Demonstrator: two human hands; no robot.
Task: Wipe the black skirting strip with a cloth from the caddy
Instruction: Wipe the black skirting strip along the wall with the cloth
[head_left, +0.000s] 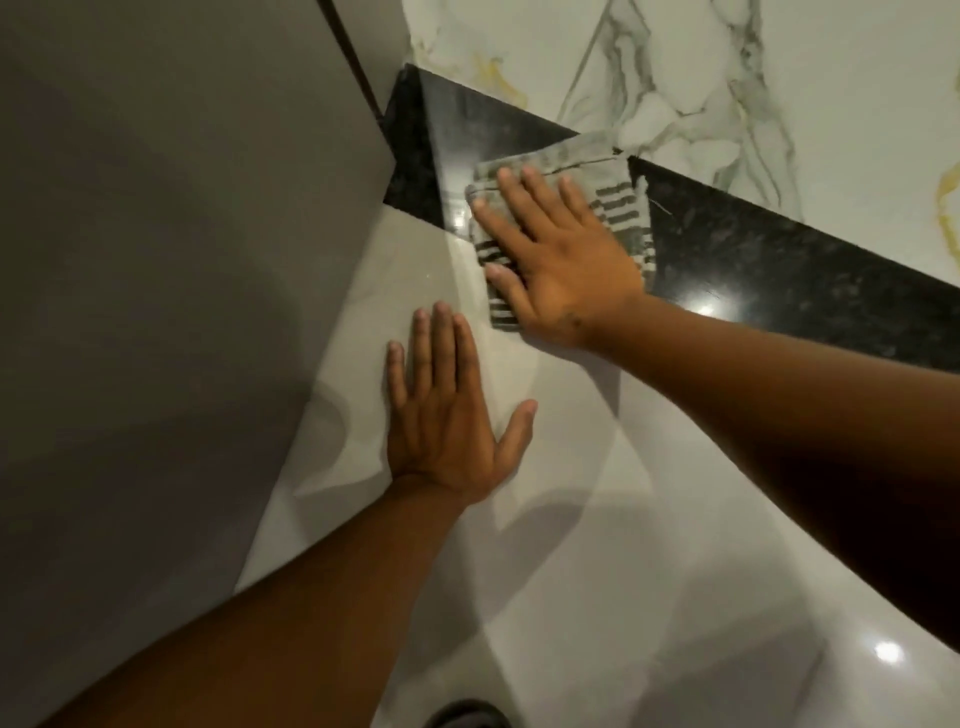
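Observation:
A glossy black speckled skirting strip (769, 265) runs from the corner at the upper middle down to the right edge, below a marbled wall. A grey cloth with dark stripes (618, 202) lies flat against the strip near the corner, its lower end reaching the floor. My right hand (556, 260) presses on the cloth with fingers spread and straight. My left hand (447, 421) lies flat on the pale floor tile just below, palm down, holding nothing. The caddy is out of view.
A grey panel or door (171, 260) fills the left side and meets the strip at the corner. White marble wall with grey and gold veins (727, 78) rises behind. The glossy pale floor (597, 545) reflects lights. A dark object (467, 714) shows at the bottom edge.

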